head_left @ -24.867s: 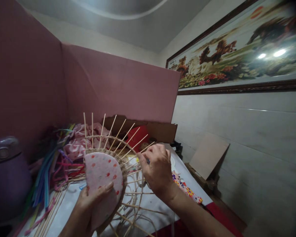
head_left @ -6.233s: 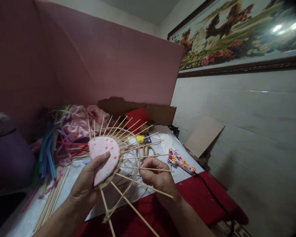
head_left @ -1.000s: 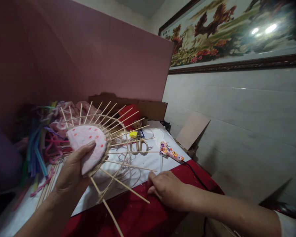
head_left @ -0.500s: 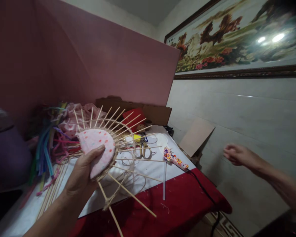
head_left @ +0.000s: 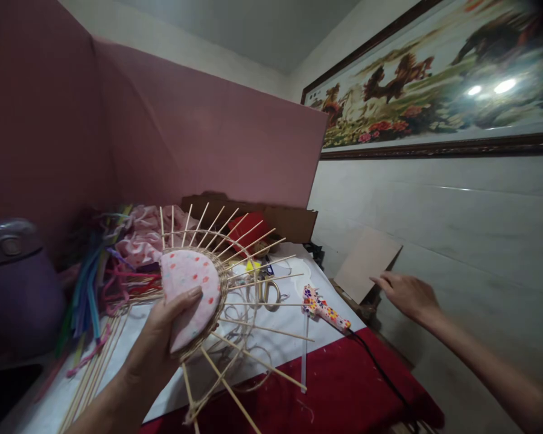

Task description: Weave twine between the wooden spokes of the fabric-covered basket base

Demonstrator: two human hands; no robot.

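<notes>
My left hand point(head_left: 160, 346) grips a half-woven basket base point(head_left: 190, 298): a pink spotted fabric disc ringed with wicker, thin wooden spokes fanning out from it. My thumb presses on the fabric. Loose wicker strands point(head_left: 235, 355) trail from it onto the table. My right hand point(head_left: 405, 295) is stretched out to the right, past the table's edge, fingers extended and holding nothing, close to a cardboard sheet point(head_left: 366, 265) leaning on the wall. A flower-patterned glue gun point(head_left: 326, 310) lies on the table between the two hands.
The table point(head_left: 335, 386) has a white sheet over red cloth. Scissors point(head_left: 265, 289), a heap of coloured strips point(head_left: 90, 289), pink fabric point(head_left: 140, 241), a brown cardboard box point(head_left: 294, 223) and a purple appliance point(head_left: 13, 283) crowd it. Pink boards stand behind; a tiled wall is at the right.
My right hand left the red cloth, swung out to the right, and now reaches leftward toward the cardboard sheet. The left hand still holds the basket base, slightly shifted.
</notes>
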